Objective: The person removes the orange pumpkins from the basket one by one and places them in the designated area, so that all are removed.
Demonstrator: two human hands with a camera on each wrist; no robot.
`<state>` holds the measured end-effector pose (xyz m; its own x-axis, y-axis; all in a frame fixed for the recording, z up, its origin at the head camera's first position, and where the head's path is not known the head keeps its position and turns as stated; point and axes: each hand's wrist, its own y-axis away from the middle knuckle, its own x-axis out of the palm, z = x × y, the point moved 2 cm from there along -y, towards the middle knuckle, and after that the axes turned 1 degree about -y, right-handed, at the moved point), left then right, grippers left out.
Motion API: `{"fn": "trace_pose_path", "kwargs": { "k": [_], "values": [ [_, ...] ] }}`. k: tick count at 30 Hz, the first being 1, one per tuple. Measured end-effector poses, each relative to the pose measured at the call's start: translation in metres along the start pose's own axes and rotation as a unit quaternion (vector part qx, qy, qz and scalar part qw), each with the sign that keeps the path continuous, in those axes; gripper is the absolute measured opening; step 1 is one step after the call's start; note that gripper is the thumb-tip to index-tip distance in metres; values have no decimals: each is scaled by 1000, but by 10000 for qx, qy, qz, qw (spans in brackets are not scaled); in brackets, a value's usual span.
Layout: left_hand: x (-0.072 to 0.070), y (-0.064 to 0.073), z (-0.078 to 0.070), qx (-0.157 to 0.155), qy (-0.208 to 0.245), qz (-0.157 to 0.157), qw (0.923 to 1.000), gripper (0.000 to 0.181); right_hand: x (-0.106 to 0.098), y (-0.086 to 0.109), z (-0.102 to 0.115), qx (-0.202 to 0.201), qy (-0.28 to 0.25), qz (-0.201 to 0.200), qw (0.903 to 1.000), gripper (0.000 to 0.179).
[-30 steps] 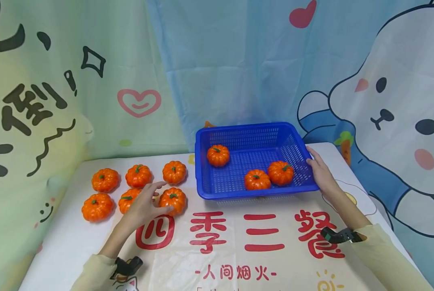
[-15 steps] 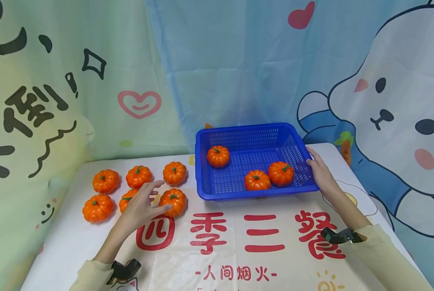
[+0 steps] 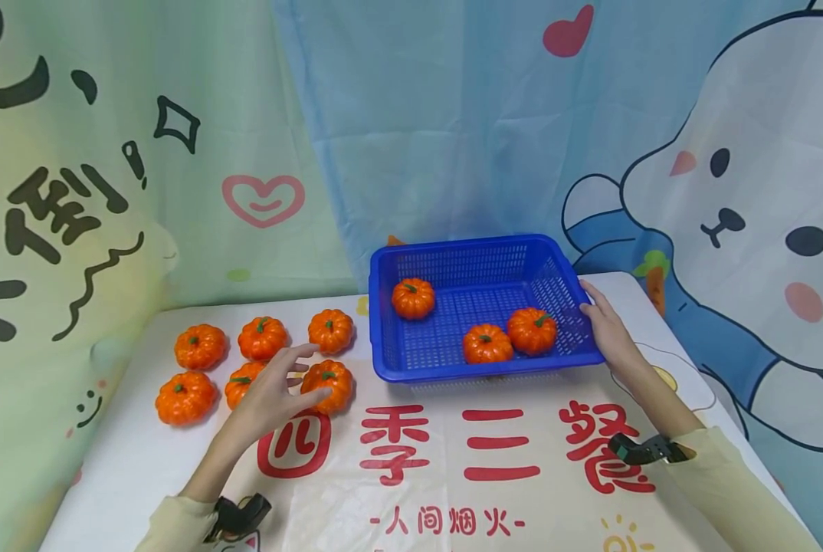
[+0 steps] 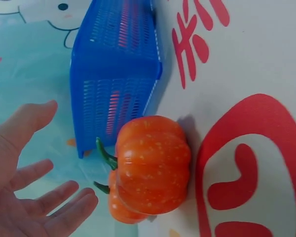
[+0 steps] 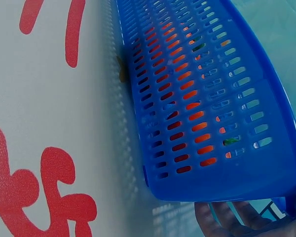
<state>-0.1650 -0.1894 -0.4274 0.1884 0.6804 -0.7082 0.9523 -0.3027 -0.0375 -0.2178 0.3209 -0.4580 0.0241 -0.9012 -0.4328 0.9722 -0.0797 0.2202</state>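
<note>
Your left hand is released: thumb and fingers spread, nothing held. The near pumpkin sits just ahead of those fingertips; the left wrist view shows a gap, so no contact. Its green stem points toward your fingers.

The far pumpkin lies just beyond your left index fingertip. The middle pumpkin is behind your knuckles, away from you; the half-hidden pumpkin is beside the back of the same hand, partly covered by it. Two outer pumpkins stand left of your fingers, well apart from them.

Your right hand grasps the right end of the blue basket, fingertips hooked beneath the rim in the right wrist view. The basket runs left from those fingers; its left end stands near your left fingertips, apart from them. Inside, the right pumpkin is closest to your right fingers, the front pumpkin just beside it, the back pumpkin farthest off.

Below and between your two hands: mat, red characters.
</note>
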Motion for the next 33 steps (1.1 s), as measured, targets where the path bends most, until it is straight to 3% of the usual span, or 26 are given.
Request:
{"fn": "trace_pose_path", "kwargs": {
  "k": [8,15,20,24,29,33],
  "values": [
    [-5,-9,-12,289,228,53,9993,64,0,0,0,63,-28,18,10000,57],
    [-5,-19,-29,149,351,362,9986,67,1,1,-1,21,-9,-10,10000,57],
    [-3,-25,-39,246,222,400,9987,66,1,0,0,-5,0,11,10000,57],
    [-4,-34,-49,501,13,393,9980,66,1,-1,1,4,1,17,10000,57],
    [-7,-58,-68,625,-8,610,9962,67,2,0,0,11,-45,60,10000,57],
    [-5,-96,-89,730,-50,1018,9921,66,1,1,-1,-9,-105,78,9999,57]
  ]
}}
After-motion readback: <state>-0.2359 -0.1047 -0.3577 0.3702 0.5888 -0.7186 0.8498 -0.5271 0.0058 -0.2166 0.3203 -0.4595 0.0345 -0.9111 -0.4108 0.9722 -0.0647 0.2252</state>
